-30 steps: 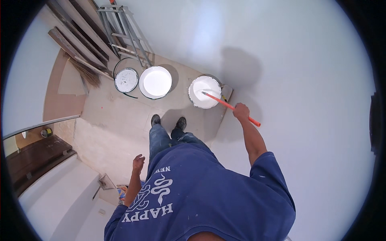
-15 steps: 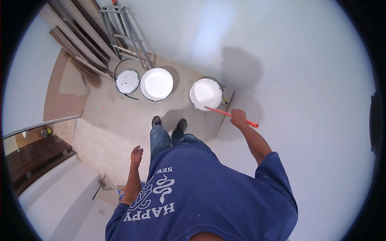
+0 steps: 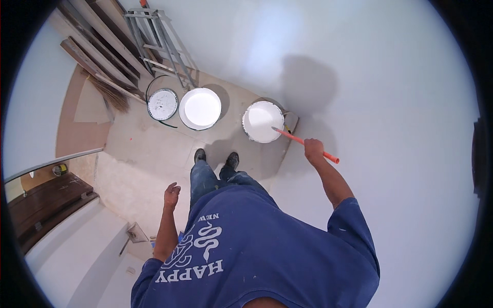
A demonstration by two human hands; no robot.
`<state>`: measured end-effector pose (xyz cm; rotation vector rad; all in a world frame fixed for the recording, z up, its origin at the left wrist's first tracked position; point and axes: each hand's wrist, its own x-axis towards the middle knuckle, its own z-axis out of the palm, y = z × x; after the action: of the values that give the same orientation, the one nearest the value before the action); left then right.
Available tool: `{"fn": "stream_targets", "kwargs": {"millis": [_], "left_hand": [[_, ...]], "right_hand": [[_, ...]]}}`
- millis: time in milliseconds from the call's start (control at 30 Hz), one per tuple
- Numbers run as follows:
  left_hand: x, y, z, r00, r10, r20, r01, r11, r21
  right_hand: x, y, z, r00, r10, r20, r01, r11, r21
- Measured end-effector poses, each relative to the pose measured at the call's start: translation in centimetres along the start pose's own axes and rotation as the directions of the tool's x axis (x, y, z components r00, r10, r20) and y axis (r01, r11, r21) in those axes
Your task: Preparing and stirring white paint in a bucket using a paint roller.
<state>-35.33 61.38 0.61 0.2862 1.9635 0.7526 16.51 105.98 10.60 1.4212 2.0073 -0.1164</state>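
My right hand (image 3: 314,150) is closed round an orange pole (image 3: 294,137) near its upper end, out to the right of my body. The pole's grey lower tip reaches into a bucket of white paint (image 3: 262,121) by the wall; whatever lies under the paint is hidden. At my left side, my left hand (image 3: 172,194) hangs with loosely bent fingers apart and nothing in it. A second bucket of white paint (image 3: 200,108) stands left of the first, and beside it is a paint-spattered round lid or closed pail (image 3: 163,104).
A metal stepladder (image 3: 159,46) leans behind the buckets. Long boards (image 3: 97,46) and a straw broom (image 3: 110,91) rest at the far left. The white wall (image 3: 400,128) runs along my right. Lower left is a dark wooden panel (image 3: 51,208).
My right hand has shifted slightly right and the pole's tip has moved right and farther in across the paint. My left hand has risen slightly.
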Motion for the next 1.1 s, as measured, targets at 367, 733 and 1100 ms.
{"fn": "stream_targets", "kwargs": {"millis": [367, 733, 1100], "left_hand": [[-0.4, -1.6, 1.2, 0.994, -0.105, 0.027, 0.103, 0.993, 0.052], [0.1, 1.0, 0.6, 0.998, -0.04, 0.054, 0.041, 0.999, -0.015], [1.4, 1.7, 1.9, 0.995, -0.066, 0.076, 0.062, 0.996, 0.059]], "right_hand": [[0.6, -1.2, -1.4, 0.996, 0.092, -0.004, -0.087, 0.952, 0.295], [0.2, -1.2, 1.3, 0.991, -0.135, -0.001, 0.135, 0.99, 0.039], [0.4, 0.8, -0.1, 0.979, 0.2, 0.03, -0.199, 0.926, 0.322]]}}
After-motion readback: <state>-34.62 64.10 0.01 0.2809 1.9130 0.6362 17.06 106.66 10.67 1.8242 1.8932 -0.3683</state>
